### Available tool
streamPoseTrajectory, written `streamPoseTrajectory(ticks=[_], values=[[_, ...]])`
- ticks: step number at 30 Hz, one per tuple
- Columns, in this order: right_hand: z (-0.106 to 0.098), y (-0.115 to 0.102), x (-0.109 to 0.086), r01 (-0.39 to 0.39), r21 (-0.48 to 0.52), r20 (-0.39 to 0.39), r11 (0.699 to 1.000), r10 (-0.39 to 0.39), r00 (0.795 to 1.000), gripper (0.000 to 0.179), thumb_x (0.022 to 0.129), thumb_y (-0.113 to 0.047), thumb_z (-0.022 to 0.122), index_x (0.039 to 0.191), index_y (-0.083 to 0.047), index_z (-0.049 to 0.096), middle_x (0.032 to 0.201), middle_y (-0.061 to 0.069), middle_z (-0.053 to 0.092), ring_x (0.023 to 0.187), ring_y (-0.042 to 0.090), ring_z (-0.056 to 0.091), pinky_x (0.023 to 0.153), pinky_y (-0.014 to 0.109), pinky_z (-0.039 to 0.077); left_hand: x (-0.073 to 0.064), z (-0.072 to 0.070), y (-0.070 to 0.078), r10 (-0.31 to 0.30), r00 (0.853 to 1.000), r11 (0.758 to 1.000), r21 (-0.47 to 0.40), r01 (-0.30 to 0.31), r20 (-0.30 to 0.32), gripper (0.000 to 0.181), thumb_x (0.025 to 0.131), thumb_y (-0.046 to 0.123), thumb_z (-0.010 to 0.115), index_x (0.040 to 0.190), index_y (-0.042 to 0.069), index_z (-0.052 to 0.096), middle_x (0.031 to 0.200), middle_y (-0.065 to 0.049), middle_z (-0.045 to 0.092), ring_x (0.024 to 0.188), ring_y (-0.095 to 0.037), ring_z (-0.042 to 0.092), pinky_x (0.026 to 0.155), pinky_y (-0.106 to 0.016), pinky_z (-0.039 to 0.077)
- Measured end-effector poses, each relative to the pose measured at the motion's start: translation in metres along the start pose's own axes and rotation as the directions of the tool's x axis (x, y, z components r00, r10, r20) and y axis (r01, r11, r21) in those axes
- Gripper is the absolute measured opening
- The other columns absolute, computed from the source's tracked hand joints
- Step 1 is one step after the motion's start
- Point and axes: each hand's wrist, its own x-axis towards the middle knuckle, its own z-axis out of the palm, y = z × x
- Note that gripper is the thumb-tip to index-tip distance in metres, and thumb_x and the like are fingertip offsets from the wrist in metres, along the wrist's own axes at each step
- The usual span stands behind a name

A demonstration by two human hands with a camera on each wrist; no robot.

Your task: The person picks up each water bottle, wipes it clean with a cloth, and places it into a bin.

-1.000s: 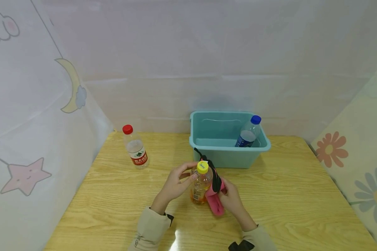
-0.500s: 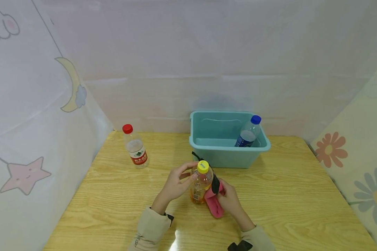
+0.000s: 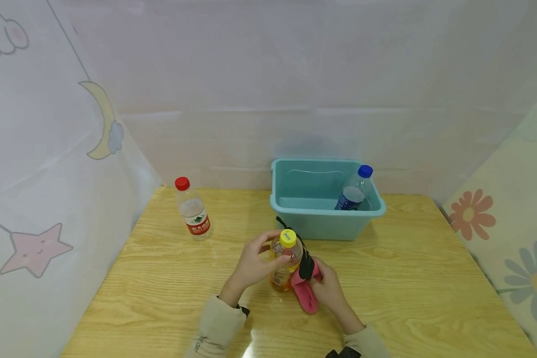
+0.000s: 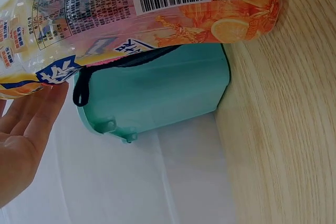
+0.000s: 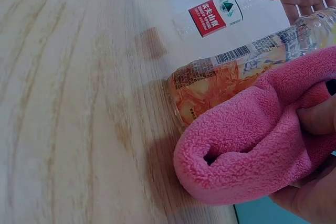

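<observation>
An orange-drink bottle (image 3: pixel 280 276) with a yellow cap stands upright on the table. My left hand (image 3: pixel 255 261) holds its upper part, thumb in front and fingers behind. My right hand (image 3: pixel 326 284) grips a folded pink cloth (image 3: pixel 305 295) with a black strap (image 3: pixel 307 267) against the bottle's right side. In the right wrist view, the fluffy cloth (image 5: pixel 236 150) overlaps the lower bottle (image 5: pixel 210 82), and my thumb presses into its fold. The left wrist view shows the bottle's printed label (image 4: pixel 157 9) close up, with my left fingers (image 4: pixel 39 114) at its upper end.
Behind the bottle stands a turquoise bin (image 3: pixel 322 224), with a blue-capped bottle (image 3: pixel 353 191) leaning inside at its right end. A red-capped water bottle (image 3: pixel 196 216) stands at the back left of the wooden table (image 3: pixel 161 298). A pale curtain (image 3: pixel 232 139) hangs behind.
My left thumb has slid to the right across the bottle's front, and the bottle has shifted slightly left. The pink cloth has sunk a little along the bottle's side.
</observation>
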Motion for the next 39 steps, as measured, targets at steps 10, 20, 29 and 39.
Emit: streamPoseTrajectory(ticks=[10,20,29,39], values=[[-0.014,-0.023,0.000,0.059,0.020,-0.061,0.998,-0.057,0.997,0.043,0.062,0.025,0.054,0.100,0.005,0.061,0.073,0.002,0.055,0.056,0.003,0.039,0.044,0.022,0.035,0.000,-0.002,0.002,0.028,0.999,1.000,-0.008,-0.028,-0.026,0.038,0.078,0.000,0.069,0.114,-0.005,0.056,0.118,-0.019,0.051,0.111,-0.030,0.047,0.087,-0.046,0.046],[-0.028,-0.050,0.006,0.099,0.020,-0.108,0.995,-0.096,0.989,0.039,0.062,0.028,0.053,0.093,0.006,0.061,0.070,0.001,0.052,0.055,0.003,0.037,0.043,0.020,0.033,0.003,-0.001,-0.035,0.072,0.997,0.997,-0.005,-0.072,-0.004,0.041,0.078,0.002,0.070,0.117,0.002,0.057,0.116,-0.010,0.052,0.107,-0.024,0.049,0.083,-0.039,0.049],[-0.032,-0.065,0.008,0.152,0.044,-0.118,0.987,-0.146,0.982,0.039,0.063,0.030,0.052,0.095,0.011,0.059,0.072,0.002,0.053,0.055,0.004,0.037,0.042,0.020,0.032,0.003,-0.004,-0.034,0.046,0.998,0.999,-0.010,-0.045,0.036,0.045,0.082,0.007,0.067,0.125,0.005,0.052,0.120,-0.008,0.053,0.109,-0.022,0.050,0.086,-0.037,0.048],[-0.033,-0.074,0.011,0.151,0.019,-0.110,0.988,-0.148,0.983,0.037,0.063,0.030,0.053,0.093,0.010,0.060,0.073,0.005,0.053,0.056,0.005,0.039,0.043,0.021,0.034,0.002,-0.008,-0.008,0.066,0.996,0.997,-0.047,-0.063,0.058,0.041,0.081,-0.005,0.063,0.120,-0.010,0.050,0.117,-0.024,0.054,0.108,-0.037,0.050,0.086,-0.047,0.047]])
